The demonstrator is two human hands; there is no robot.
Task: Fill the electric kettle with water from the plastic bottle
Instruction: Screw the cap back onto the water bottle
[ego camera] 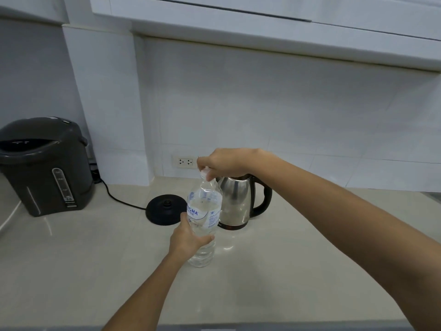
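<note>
A clear plastic water bottle point(204, 211) with a blue-lettered label stands upright on the beige counter point(95, 271). My left hand point(188, 237) grips its lower body. My right hand point(225, 162) pinches the white cap point(205, 172) at its top. Just behind the bottle stands the stainless steel electric kettle point(238, 201) with a black handle on its right; my right hand hides its top. The kettle's round black base point(165, 209) lies apart, to the left of the bottle.
A dark grey hot-water dispenser point(45, 168) stands at the far left. A black cord point(119, 199) runs from there to the kettle base. A wall socket point(185, 161) sits in the white tiled wall. White cabinets overhang above.
</note>
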